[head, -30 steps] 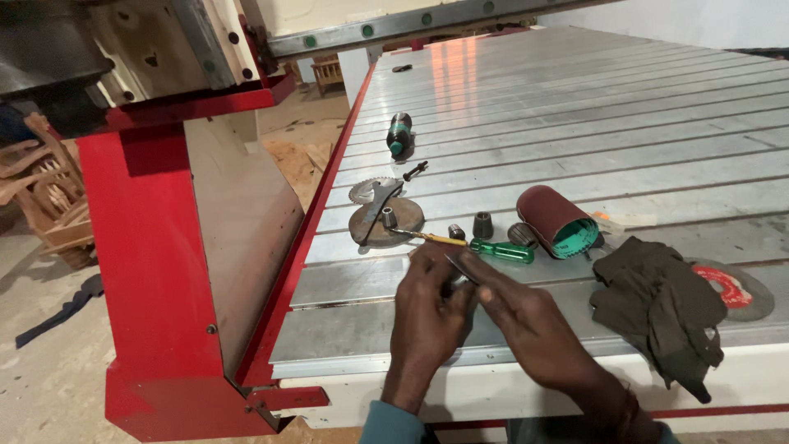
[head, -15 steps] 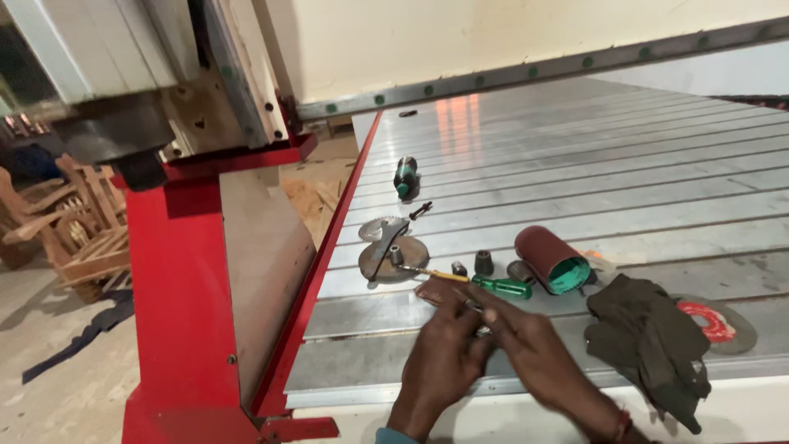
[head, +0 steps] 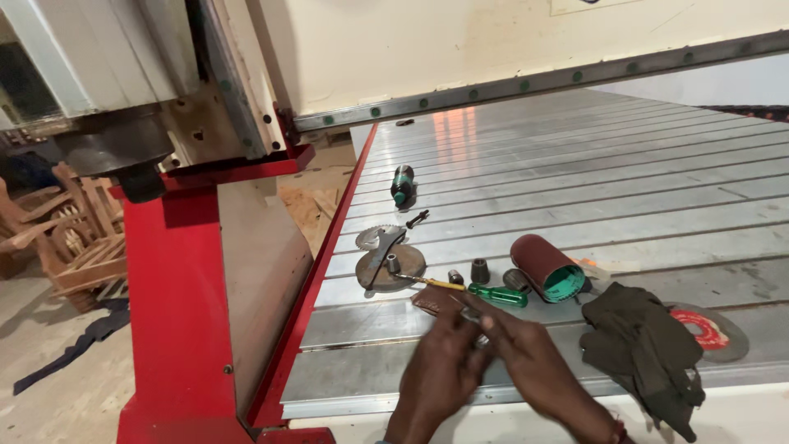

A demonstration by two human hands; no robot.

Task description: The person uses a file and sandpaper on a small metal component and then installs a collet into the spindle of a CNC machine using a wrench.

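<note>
My left hand [head: 440,374] and my right hand [head: 534,370] meet over the near part of a grey slotted metal bed [head: 575,189]. Their fingertips pinch a small metal part [head: 472,316]; it is blurred and I cannot tell what it is. Just beyond the fingers lies a green-handled screwdriver [head: 485,292] with a yellow collar. A brown flat piece [head: 431,300] lies under my left fingers.
Two saw blades with a wrench [head: 386,259] lie left of the screwdriver. A roll of red-brown sandpaper [head: 546,267], dark gloves [head: 645,349], a red-labelled disc [head: 715,329], small collets [head: 479,270] and a green bit holder [head: 402,184] sit around. A red machine gantry [head: 181,312] stands left.
The view has tilted up and shifted, showing more of the wall and gantry. Both hands stay together at the same spot, working the small part.
</note>
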